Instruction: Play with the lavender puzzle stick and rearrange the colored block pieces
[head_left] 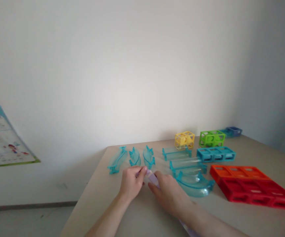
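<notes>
Near the middle of the table, my left hand (131, 182) pinches the end of a pale purple strip (153, 178) between thumb and fingers. Close beside it, my right hand (170, 193) grips the same strip a little further along. More of the strip shows below my right forearm at the bottom; its exact kind is unclear. To the right of my right hand lies a curved clear-blue track piece (196, 187). Beyond my hands are two short curved track pieces (134, 157) (148, 157) and a long clear-blue track piece (118, 160).
Straight clear-blue track pieces (188, 165) lie right of centre. Red frame blocks (258, 192), orange blocks (241, 171), teal blocks (216, 154), green blocks (211, 138), yellow blocks (184, 140) and a dark blue block (234, 131) stand rightward. A wall (142, 72) backs the table (93, 200).
</notes>
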Demonstrator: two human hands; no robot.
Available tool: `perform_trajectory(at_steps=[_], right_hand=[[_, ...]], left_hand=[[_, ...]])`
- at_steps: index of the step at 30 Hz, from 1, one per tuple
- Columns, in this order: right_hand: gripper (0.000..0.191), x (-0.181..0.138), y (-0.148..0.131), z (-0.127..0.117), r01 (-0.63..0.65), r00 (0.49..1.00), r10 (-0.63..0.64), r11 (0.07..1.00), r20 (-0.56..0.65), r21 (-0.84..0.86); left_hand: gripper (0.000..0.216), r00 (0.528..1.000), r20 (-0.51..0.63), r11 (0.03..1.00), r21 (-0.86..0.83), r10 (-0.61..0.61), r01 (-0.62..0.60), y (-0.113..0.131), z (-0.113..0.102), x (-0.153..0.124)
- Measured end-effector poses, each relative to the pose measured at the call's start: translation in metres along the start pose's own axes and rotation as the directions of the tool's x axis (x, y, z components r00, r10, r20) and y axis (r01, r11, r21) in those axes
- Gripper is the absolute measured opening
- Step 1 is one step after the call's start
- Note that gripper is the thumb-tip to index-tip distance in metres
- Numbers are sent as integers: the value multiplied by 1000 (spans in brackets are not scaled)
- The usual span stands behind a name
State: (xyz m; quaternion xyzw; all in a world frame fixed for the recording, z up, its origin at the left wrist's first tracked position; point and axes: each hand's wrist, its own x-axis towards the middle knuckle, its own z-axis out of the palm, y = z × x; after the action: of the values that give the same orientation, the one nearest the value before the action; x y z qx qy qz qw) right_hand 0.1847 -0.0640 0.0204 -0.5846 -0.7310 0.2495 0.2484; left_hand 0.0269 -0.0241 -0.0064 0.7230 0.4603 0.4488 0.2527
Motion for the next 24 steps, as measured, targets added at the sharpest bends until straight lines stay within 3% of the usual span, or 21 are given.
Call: perform_trajectory(at_steps=[2, 3, 5, 7, 9, 14, 17, 20, 24], right_hand=[[24, 6, 6, -6, -142, 975, 60, 909, 214, 392], [29, 8, 8, -9, -258, 937, 64, 787, 342, 560], [33, 11, 12, -14, -454, 850, -5, 501, 527, 737], [33, 13, 14, -15, -515, 815, -112, 313, 569, 798], [32, 14, 15, -13, -492, 827, -166, 250, 537, 834], [32, 16, 15, -1, -286, 928, -128, 352, 349, 891], [35, 14, 13, 0, -158, 966, -105, 489, 238, 858], [32, 10, 14, -1, -80, 983, -76, 646, 168, 759], [27, 7, 15, -2, -54, 975, -105, 748, 198, 661]], left_hand=[[38, 1000, -24, 997, -77, -4, 2, 0, -1, 1], [37, 999, -41, 994, -108, 15, -20, 1, -3, 2], [33, 994, -86, 987, -134, 73, -85, 5, -6, 2], [30, 984, -134, 983, -125, 119, -136, 9, -9, 2], [28, 978, -164, 981, -123, 129, -150, 9, -11, 2], [33, 996, -85, 985, -171, 2, -17, 5, -4, -2], [39, 992, -3, 960, -252, -128, 123, 5, 1, -3], [42, 965, 150, 890, -377, -214, 256, 6, 0, -1], [38, 898, 401, 820, -443, -180, 362, 7, -7, 1]])
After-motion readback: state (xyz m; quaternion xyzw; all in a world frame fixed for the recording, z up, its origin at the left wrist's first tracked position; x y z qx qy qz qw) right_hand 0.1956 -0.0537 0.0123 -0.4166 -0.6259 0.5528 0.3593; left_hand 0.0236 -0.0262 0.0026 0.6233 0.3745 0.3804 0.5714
